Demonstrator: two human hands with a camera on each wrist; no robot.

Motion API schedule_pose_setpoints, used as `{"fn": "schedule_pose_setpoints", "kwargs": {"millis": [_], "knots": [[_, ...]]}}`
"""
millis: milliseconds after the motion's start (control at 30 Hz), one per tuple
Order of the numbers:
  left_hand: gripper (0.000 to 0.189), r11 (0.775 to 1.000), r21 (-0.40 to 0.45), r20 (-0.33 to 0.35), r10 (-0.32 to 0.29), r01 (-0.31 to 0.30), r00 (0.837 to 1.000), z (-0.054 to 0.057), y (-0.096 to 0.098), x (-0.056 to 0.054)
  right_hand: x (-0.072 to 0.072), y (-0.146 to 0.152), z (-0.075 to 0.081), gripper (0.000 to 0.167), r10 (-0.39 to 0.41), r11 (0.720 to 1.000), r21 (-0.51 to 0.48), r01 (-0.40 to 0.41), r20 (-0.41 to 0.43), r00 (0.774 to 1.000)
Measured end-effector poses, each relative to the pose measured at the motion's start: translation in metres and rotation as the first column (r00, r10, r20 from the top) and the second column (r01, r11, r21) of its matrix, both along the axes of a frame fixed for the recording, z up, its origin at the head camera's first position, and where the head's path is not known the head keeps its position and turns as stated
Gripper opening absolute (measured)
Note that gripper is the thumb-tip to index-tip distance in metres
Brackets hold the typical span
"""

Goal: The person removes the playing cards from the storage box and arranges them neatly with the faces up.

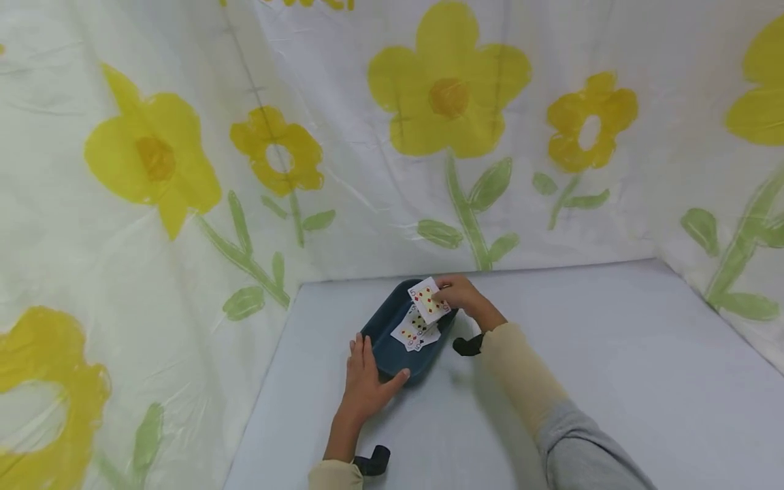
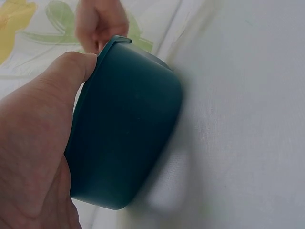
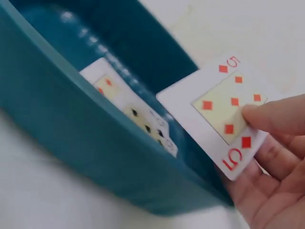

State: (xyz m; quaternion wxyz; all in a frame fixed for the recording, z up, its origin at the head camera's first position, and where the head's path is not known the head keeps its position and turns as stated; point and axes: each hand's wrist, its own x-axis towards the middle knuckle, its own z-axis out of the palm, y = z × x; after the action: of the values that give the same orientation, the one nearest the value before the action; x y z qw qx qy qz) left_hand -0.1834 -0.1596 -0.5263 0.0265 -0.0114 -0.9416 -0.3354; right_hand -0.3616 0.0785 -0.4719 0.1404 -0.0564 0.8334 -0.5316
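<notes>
A dark teal plastic tub (image 1: 389,361) with deep walls is at the middle of the table. My left hand (image 1: 365,386) holds its near left corner, thumb and fingers spread along the rim. In the left wrist view the tub (image 2: 126,124) shows its outer wall, with the thumb at the rim. At the far right end, my right hand (image 1: 463,295) pinches a five of diamonds playing card (image 3: 217,109), thumb on its face. This card is over the tub's edge. Several other playing cards (image 1: 405,332), red and black, lie overlapping inside the tub, partly hidden by its wall in the right wrist view.
The tub stands on a white-covered table (image 1: 588,354). White sheeting (image 1: 355,224) painted with yellow flowers hangs behind the table and at both sides. Each wrist wears a black strap mount, the right one (image 1: 468,346) close beside the tub.
</notes>
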Motion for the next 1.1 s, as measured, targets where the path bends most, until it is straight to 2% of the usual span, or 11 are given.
{"fn": "schedule_pose_setpoints", "kwargs": {"millis": [133, 200, 333, 467, 567, 833, 1100], "knots": [[0.118, 1.0, -0.003, -0.006, -0.005, 0.005, 1.0, 0.0, -0.001, -0.001, 0.005, 0.03, -0.003, 0.038, -0.009, 0.99, -0.14, 0.016, 0.051, 0.999], [0.118, 1.0, 0.001, -0.006, -0.004, 0.004, 1.0, 0.001, -0.001, -0.002, 0.005, 0.048, -0.007, 0.039, -0.003, 0.98, -0.197, 0.018, 0.076, 0.997], [0.118, 1.0, 0.012, 0.003, 0.007, -0.007, 1.0, 0.002, -0.003, -0.001, 0.008, 0.086, -0.017, 0.04, -0.022, 0.973, -0.225, 0.049, 0.121, 0.992], [0.119, 1.0, 0.011, 0.011, 0.01, -0.01, 1.0, 0.001, -0.003, -0.001, 0.015, 0.12, -0.022, 0.042, -0.066, 0.991, -0.105, 0.079, 0.114, 0.991], [0.119, 1.0, 0.011, 0.01, 0.011, -0.011, 1.0, -0.001, -0.002, 0.0, 0.019, 0.14, -0.026, 0.044, -0.105, 0.994, 0.006, 0.105, 0.1, 0.989], [0.12, 1.0, 0.021, 0.004, 0.02, -0.02, 1.0, -0.004, -0.002, 0.002, 0.025, 0.17, -0.037, 0.041, -0.177, 0.979, 0.123, 0.163, 0.111, 0.978], [0.119, 1.0, 0.021, 0.012, 0.02, -0.02, 1.0, -0.002, -0.001, 0.0, 0.027, 0.176, -0.038, 0.036, -0.195, 0.941, 0.294, 0.169, 0.059, 0.979]]}}
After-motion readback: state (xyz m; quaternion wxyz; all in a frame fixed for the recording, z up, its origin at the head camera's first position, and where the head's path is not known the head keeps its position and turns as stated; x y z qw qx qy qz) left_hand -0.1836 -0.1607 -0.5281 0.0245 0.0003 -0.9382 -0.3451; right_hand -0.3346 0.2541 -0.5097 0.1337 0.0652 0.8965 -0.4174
